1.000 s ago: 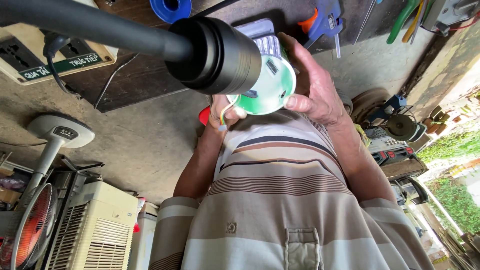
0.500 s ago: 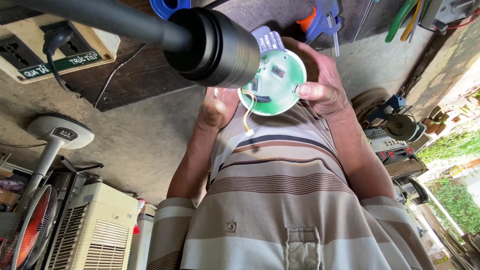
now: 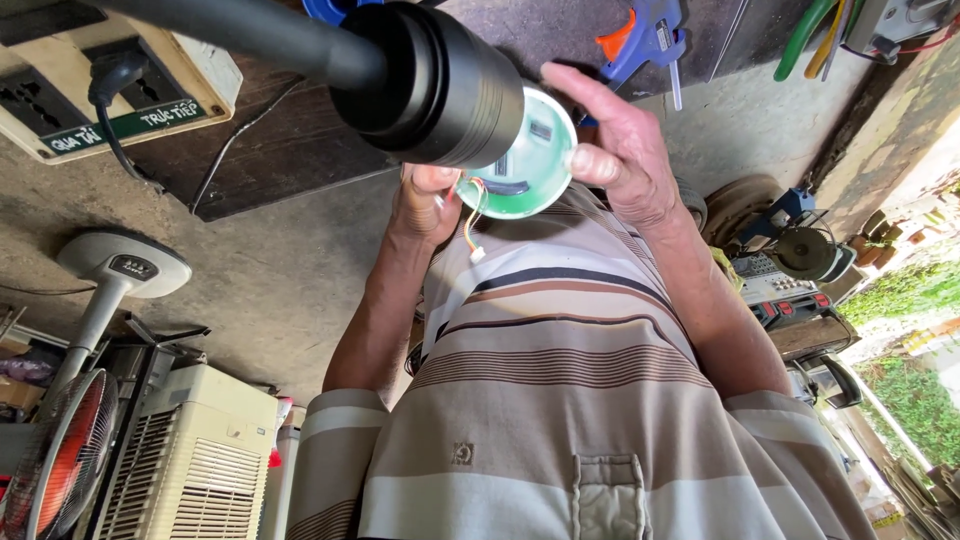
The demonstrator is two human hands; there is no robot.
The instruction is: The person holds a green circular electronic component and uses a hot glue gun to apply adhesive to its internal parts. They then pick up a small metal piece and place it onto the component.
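Note:
Both hands are raised in front of my striped shirt (image 3: 560, 360). Between them is a round white housing with a green circuit board (image 3: 528, 165) inside. My right hand (image 3: 620, 160) pinches its right rim with thumb and fingers. My left hand (image 3: 428, 200) grips its lower left edge, where thin coloured wires with a small white plug (image 3: 472, 235) hang down. A large black cylinder on a black arm (image 3: 430, 85) sits close to the camera and hides the board's left part and my left fingertips.
A cream power strip with a black plug (image 3: 120, 85) lies on a dark wooden board (image 3: 290, 150) at upper left. A blue and orange glue gun (image 3: 645, 35) lies at the top. A standing fan (image 3: 90, 330) and a white appliance (image 3: 195, 460) are at left, tools and meters (image 3: 780, 285) at right.
The round board has turned so its green face shows more, and it sits a little higher. My right hand shifted from cupping it to pinching the rim. The wires now dangle free.

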